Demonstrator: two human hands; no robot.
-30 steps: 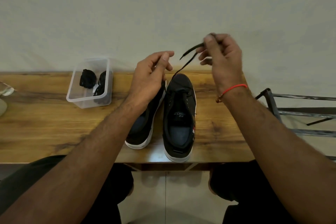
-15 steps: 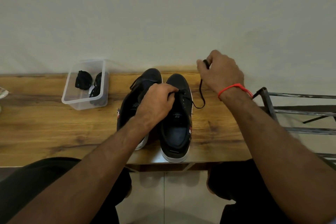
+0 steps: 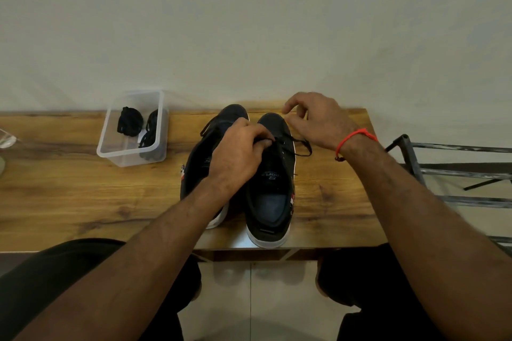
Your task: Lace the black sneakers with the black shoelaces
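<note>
Two black sneakers with white soles stand side by side on the wooden table (image 3: pixel 69 188), toes toward the wall. My left hand (image 3: pixel 238 155) covers part of the left sneaker (image 3: pixel 198 166) and pinches a black shoelace (image 3: pixel 303 147) at the front eyelets of the right sneaker (image 3: pixel 271 196). The lace runs right off that shoe and loops on the table under my right hand (image 3: pixel 318 122). That hand hovers by the right sneaker's toe with curled fingers. Whether it holds the lace is hidden.
A clear plastic container (image 3: pixel 110 144) with bundled black laces (image 3: pixel 130 120) sits at the back left of the table. A metal rack (image 3: pixel 443 169) stands to the right. A glass object (image 3: pixel 5 138) shows at the left edge. My knees are below the table's front edge.
Both hands came down from holding the lace ends in the air. The left went to the right sneaker's eyelets; the right sank toward the toe and the lace now lies on the table.
</note>
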